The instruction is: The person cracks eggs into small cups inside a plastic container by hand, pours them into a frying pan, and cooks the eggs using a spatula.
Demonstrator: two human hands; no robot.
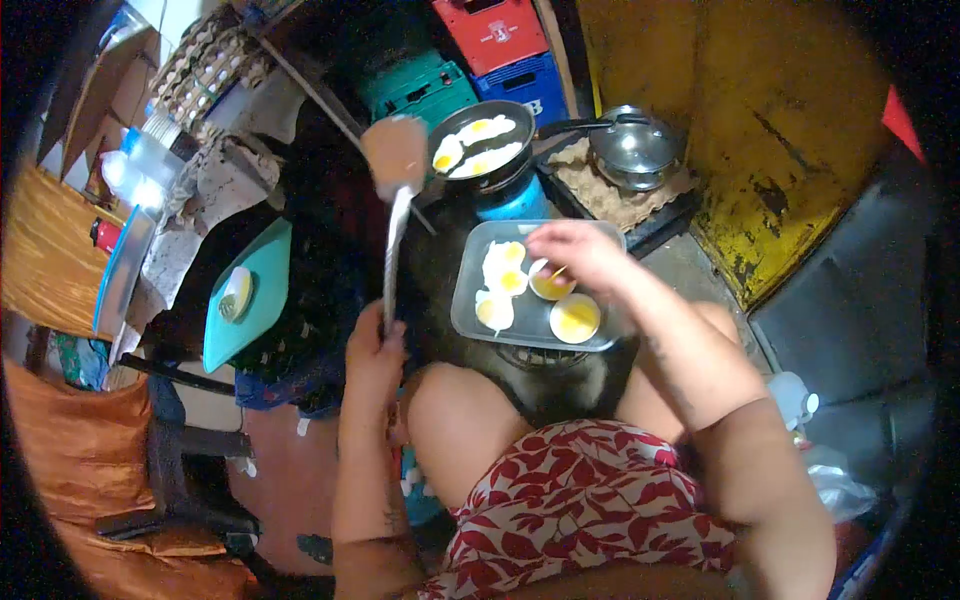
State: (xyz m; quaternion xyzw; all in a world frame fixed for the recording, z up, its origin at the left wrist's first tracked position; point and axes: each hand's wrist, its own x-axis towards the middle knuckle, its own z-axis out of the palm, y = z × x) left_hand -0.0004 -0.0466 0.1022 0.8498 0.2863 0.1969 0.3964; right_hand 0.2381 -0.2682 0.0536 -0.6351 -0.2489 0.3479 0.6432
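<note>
My left hand [376, 345] is wrapped round the metal handle of a spatula [395, 160], which is raised with its broad, brownish blade on top. My right hand [572, 250] reaches over a clear plastic tub [466, 300], its fingers curled at the rim of a small bowl of yellow egg [552, 288]. Another small bowl with egg [575, 318] sits in the tub, and fried eggs [505, 268] lie at its left side. Beyond the tub, a black frying pan [515, 165] with several frying eggs [485, 130] rests on a burner over a blue base [508, 200].
A lidded pot [632, 145] stands on cardboard at right of the pan. At left, a turquoise tray [270, 275] bears a small dish [236, 300]. Stacked egg trays [205, 70] stand farther back. Red and blue crates [500, 40] rise behind the pan.
</note>
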